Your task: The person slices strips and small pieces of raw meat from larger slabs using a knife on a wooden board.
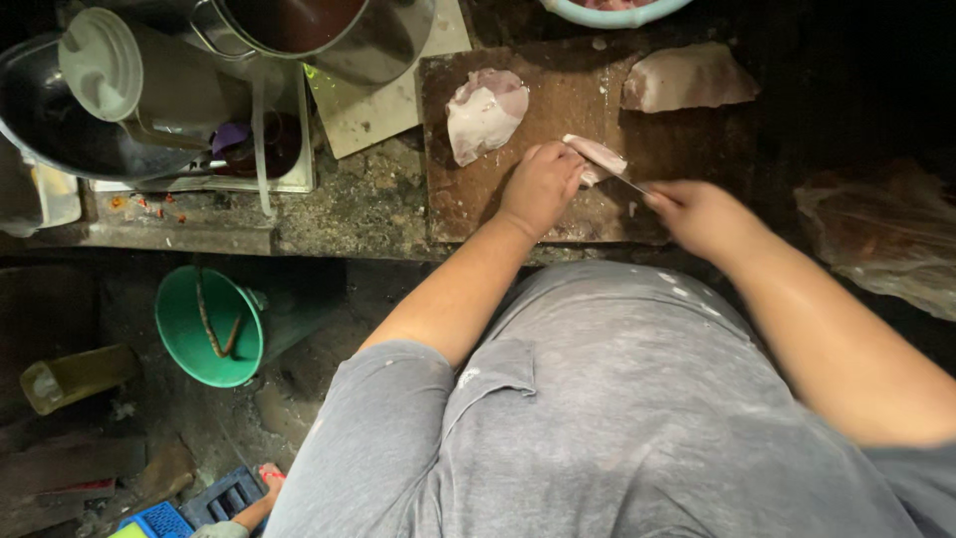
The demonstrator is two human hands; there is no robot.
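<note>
A brown wooden cutting board (468,199) lies on a stone counter. My left hand (541,185) presses down on a pale pink strip of raw meat (598,155) in the board's middle. My right hand (703,214) grips a knife (625,182) whose blade meets the strip's right end. A larger chunk of raw meat (485,113) rests at the board's upper left. Another slab of meat with pale skin (687,79) sits at the upper right corner.
Metal pots (329,35), a dark pan (60,125) and a lidded jug (119,70) crowd the counter at left. A bowl (609,10) sits beyond the board. A plastic bag (881,234) lies at right. Below, a green bucket (204,329) stands on the floor.
</note>
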